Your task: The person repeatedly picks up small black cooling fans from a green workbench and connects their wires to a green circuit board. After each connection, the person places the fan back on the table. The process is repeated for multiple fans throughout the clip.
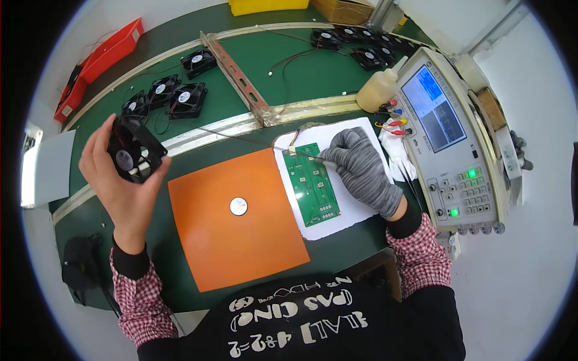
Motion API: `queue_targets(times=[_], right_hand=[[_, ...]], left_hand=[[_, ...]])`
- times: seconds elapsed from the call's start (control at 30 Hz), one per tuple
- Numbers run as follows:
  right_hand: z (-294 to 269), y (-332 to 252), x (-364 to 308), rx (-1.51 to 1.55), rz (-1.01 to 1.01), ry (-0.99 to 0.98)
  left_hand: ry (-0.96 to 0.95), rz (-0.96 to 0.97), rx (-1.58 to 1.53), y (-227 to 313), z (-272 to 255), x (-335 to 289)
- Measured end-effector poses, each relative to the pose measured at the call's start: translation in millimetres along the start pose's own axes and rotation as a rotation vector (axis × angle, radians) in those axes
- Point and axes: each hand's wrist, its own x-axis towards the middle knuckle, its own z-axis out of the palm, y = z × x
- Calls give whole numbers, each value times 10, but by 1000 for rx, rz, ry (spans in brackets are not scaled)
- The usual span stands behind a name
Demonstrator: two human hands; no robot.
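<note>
Raised above the bench at the left, a black cooling fan is held by its frame in my bare left hand, between thumb and fingers. My right hand, in a grey glove, is closed in a pinch at the upper right of a green circuit board. A thin dark cable runs to its fingertips; what sits at the cable's end is too small to make out. The board lies on a white pad. Beside it is an orange sheet bearing a round white disc.
Several black fans lie beyond the metal rail, with more at the far right. A slotted metal bar crosses the bench. At right stand a test instrument and a bottle. Red bins sit far left.
</note>
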Motion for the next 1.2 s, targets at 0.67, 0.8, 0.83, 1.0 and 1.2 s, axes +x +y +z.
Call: queue_targets(times=[0.67, 0.8, 0.83, 1.0, 1.2], right_hand=[[217, 76, -73, 409, 5, -31], [249, 101, -83, 431, 24, -38], [240, 110, -98, 441, 36, -32], [253, 74, -90, 477, 61, -30], [276, 84, -98, 443, 41, -26]], left_hand=[[-400, 418, -655, 649, -407, -218], [-780, 70, -1458, 498, -499, -183], [-551, 195, -1105, 559, -525, -168], [-810, -668, -1883, 674, -796, -62], [-744, -149, -1531, 571, -544, -133]])
